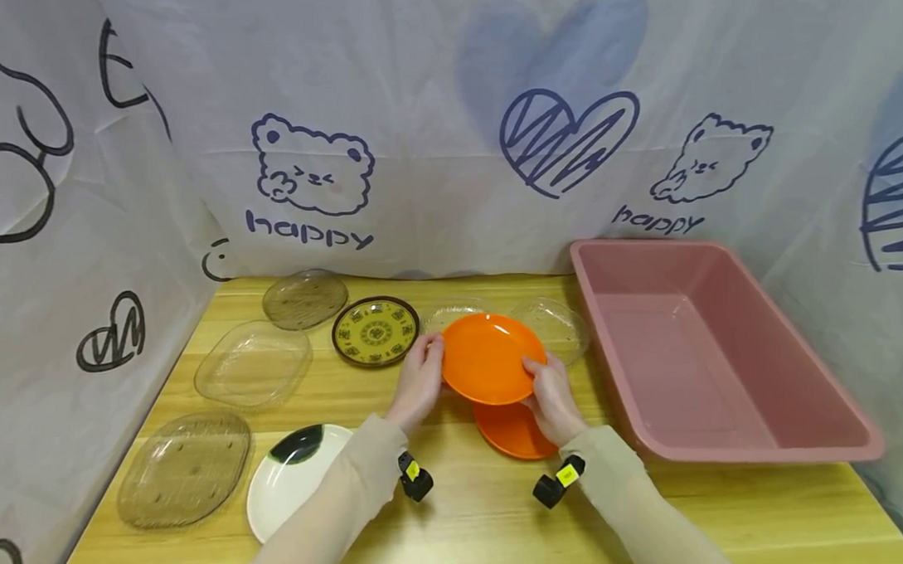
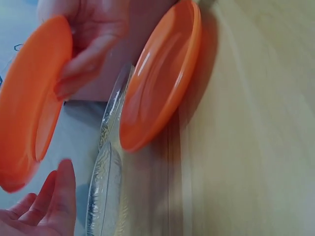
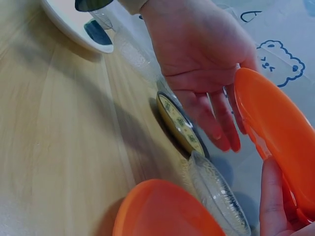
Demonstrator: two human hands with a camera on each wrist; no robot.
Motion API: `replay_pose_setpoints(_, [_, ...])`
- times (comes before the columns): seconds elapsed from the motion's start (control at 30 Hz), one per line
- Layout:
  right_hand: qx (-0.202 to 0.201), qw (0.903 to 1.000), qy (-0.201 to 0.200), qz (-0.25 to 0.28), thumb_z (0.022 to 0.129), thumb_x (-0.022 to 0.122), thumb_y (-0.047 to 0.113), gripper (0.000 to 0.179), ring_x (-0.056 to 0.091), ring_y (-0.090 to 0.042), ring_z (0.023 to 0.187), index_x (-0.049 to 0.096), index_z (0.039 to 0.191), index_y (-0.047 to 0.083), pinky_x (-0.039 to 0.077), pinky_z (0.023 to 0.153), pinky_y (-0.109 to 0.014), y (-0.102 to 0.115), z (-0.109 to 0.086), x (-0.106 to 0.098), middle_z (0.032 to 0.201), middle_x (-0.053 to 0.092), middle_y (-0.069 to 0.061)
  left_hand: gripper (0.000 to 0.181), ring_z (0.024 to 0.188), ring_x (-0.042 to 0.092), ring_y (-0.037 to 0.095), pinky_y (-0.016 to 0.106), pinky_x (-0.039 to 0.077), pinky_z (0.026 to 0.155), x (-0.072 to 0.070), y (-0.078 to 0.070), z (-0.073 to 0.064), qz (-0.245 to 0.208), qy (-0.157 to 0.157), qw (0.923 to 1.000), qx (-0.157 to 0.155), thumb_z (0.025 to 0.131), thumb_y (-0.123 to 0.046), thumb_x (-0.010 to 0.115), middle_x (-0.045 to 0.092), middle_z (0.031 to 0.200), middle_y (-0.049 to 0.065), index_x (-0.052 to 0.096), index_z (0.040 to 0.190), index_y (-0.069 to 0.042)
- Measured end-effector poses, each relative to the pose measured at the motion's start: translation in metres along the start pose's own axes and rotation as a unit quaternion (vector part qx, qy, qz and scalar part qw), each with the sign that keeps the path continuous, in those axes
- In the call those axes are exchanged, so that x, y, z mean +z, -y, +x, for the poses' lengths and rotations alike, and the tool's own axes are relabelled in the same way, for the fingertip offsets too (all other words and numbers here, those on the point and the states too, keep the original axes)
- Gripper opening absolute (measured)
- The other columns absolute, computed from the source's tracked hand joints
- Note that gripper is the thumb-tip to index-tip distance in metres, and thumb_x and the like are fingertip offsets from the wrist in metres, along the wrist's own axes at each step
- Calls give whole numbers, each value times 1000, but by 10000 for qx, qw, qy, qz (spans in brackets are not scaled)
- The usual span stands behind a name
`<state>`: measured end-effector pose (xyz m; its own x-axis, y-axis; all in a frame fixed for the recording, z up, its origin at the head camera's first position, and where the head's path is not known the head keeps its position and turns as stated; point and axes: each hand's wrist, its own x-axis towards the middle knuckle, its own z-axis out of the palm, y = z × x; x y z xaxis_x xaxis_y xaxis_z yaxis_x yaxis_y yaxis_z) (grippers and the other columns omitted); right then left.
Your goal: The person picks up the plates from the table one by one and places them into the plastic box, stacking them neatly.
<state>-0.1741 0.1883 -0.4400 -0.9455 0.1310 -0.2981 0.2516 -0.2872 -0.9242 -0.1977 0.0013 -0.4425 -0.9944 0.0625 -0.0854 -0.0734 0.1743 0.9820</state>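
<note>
The table (image 1: 467,518) fills the lower part of the frame, with a hanging cloth (image 1: 432,150) behind it. At centre, the raised plate (image 1: 490,359) is between the left hand (image 1: 421,378) and the right hand (image 1: 554,395), above the lower plate (image 1: 509,433). Behind the raised plate lies the back dish (image 1: 456,307), with the neighbouring dish (image 1: 556,324) to its right. The tub (image 1: 671,374) stands at right. Centre-left lies a saucer (image 1: 375,331); farther left, from back to front, lie the rear dish (image 1: 305,299), middle dish (image 1: 253,364) and front dish (image 1: 185,470). Right of the front dish, the near plate (image 1: 290,487) is partly behind the left forearm (image 1: 340,510).
</note>
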Motion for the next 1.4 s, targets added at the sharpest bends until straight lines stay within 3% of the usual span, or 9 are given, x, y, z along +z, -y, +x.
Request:
replay_pose_setpoints(0.1, [-36,10000,-3,4,106,36,10,39,68,-4,69,41,141,-6,57,62,-18,3,-3,0,83,65,6,43,118,61,28,46,50,106,-2,-1,1,368,-106,9989,280,109,-34,35,63,131,16,55,137,-7])
replay_pose_setpoints(0.17, [-27,10000,-23,1,106,36,10,39,68,-4,70,41,141,-6,58,63,-18,5,-4,-1,84,65,6,43,123,60,30,48,49,107,-4,-2,2,423,-100,9984,356,109,-34,36,62,134,16,54,138,-8])
replay_pose_setpoints(0.47, [0,9999,-33,-126,107,35,13,42,68,-5,74,38,145,-5,58,66,-19,18,-12,-4,92,64,3,41,109,67,31,51,58,95,-8,-7,8,249,-42,9987,445,111,-32,33,64,126,17,51,141,-10])
replay_pose_setpoints(0.7, [-22,9997,-142,-178,106,34,12,37,66,-3,65,41,141,-2,49,53,-16,33,-15,-2,82,64,7,43,111,66,29,50,56,98,-9,-12,10,358,-8,9980,516,111,-33,32,65,129,15,49,144,-12])
replay_pose_setpoints(0.97, [86,9999,-101,-100,108,33,16,42,66,-3,77,35,148,1,55,66,-18,54,-19,-9,96,62,5,42,115,66,32,48,54,99,2,-6,14,662,-36,9950,743,110,-32,34,66,127,13,49,144,-13])
replay_pose_setpoints(1.2, [-20,9998,-116,-171,109,33,18,42,64,-5,79,35,148,3,54,66,-17,68,-17,-15,100,60,4,40,119,65,32,49,52,105,12,-7,14,983,-51,9898,1030,109,-29,37,66,130,16,51,142,-12])
replay_pose_setpoints(1.4, [-125,9997,-146,-153,109,33,18,44,65,-3,78,31,150,1,54,65,-16,87,-13,-28,99,59,6,40,116,66,32,48,54,102,28,-15,11,1191,92,9847,1269,109,-29,38,65,132,17,51,142,-10])
